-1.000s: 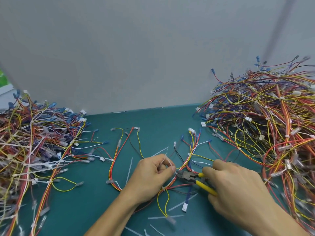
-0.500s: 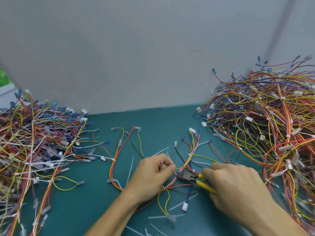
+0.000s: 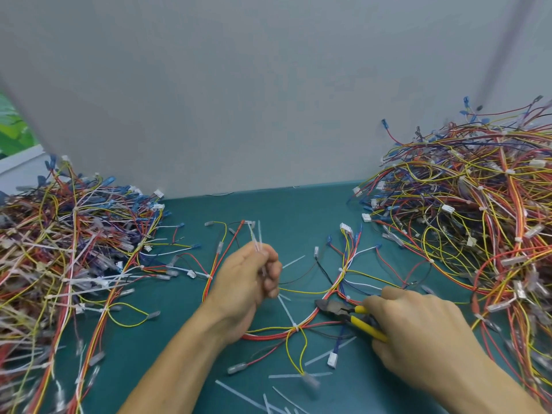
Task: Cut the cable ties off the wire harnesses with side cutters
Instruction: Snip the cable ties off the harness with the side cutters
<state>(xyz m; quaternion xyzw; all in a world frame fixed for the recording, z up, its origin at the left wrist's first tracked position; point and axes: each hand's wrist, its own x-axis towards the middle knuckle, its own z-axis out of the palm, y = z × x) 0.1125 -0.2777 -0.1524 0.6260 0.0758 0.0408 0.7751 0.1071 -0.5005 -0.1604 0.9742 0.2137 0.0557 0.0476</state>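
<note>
Green bench mat [image 3: 185, 339], grey wall behind. No containers in view; loose harnesses are heaped in a left pile [image 3: 59, 249] and a right pile [image 3: 478, 219]. Left hand [image 3: 248, 282] is raised, fingers curled, pinching cut ties [image 3: 258, 243]. Right hand [image 3: 424, 339] grips the side cutters [image 3: 349, 316], nose pointing left. Harness [image 3: 345, 255] lies between the hands. Nearest cable tie [image 3: 295, 325] sits just left of and below the cutter nose, tail running up-left; the right hand is nearer.

The left pile of harnesses [image 3: 59, 249] runs off the left edge, and its lower part is blurred. The right pile [image 3: 478, 219] is cut by the right edge. The side cutters [image 3: 334, 310] have handles largely hidden inside the right hand [image 3: 418, 333]. The cable ties [image 3: 257, 240] pinched in the left hand [image 3: 248, 282] are blurred; their count is indeterminate.
</note>
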